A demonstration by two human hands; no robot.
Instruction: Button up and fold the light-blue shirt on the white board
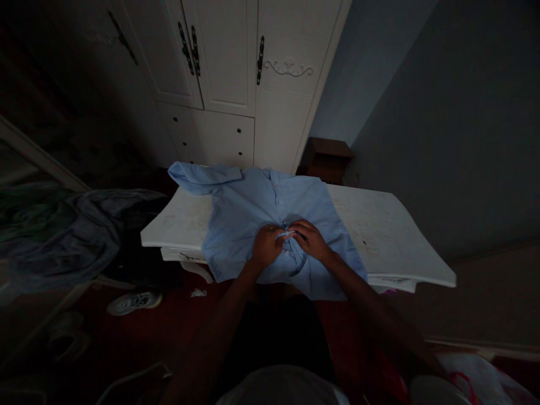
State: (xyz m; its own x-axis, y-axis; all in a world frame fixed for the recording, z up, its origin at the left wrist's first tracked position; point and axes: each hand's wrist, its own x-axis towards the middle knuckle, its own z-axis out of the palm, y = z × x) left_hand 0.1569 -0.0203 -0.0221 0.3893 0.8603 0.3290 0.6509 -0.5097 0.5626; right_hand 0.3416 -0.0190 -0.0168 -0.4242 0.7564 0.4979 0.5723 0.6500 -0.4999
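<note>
A light blue button-up shirt [242, 202] lies spread over a white table [379, 225], its collar end at the far edge and its hem hanging over the near edge. One sleeve is folded out at the far left. My left hand [267, 244] and my right hand [310, 237] meet at the middle of the button front, fingers closed on the raised edges of the placket. The cloth is bunched up between them. Whether a button sits between the fingertips is too small to tell.
Behind the table stands a white wardrobe [223, 56] with dark handles. A small brown cabinet [329, 154] is at the back right, beside the wall. Dark clothes [84, 230] are heaped at the left. A shoe [134, 302] lies on the red floor.
</note>
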